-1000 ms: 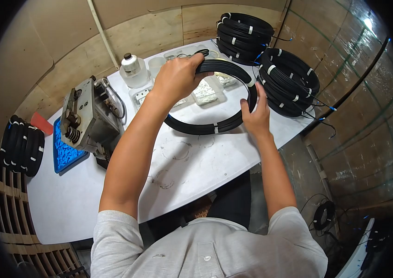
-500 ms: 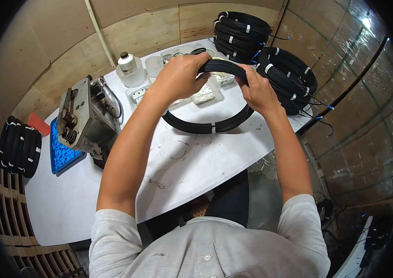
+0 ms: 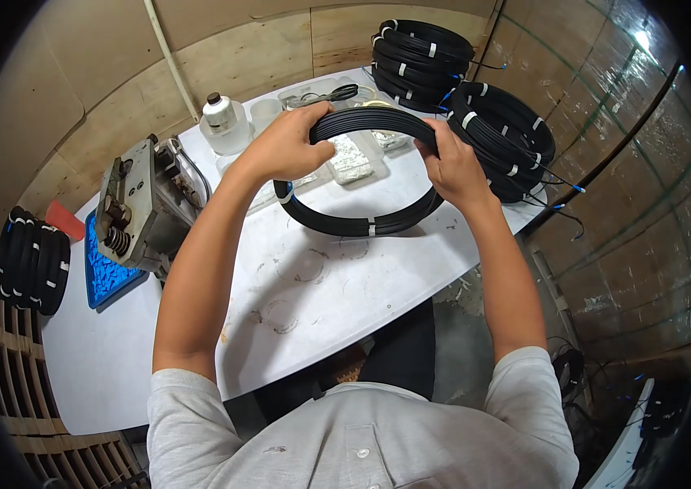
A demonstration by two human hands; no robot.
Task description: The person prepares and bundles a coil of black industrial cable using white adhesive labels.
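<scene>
A coil of black cable is held up over the white table, tilted so its far side is raised. My left hand grips the upper left of the ring, its fingers wrapped round the strands. On the upper right, my right hand is closed round the same coil. White bands tie the ring at its lower middle and its left side, with a bit of blue beside the left band. Behind the coil lie clear plastic boxes and black-handled scissors.
Stacked cable coils and another pile of coils stand at the back right. To the left are a metal machine, a blue tray of small blue pieces, a red cup and more coils. A white bottle stands behind.
My left hand has slid leftward along the top of the coil, away from my right hand. More of the upper strands and the scissors now show. My right hand keeps its hold.
</scene>
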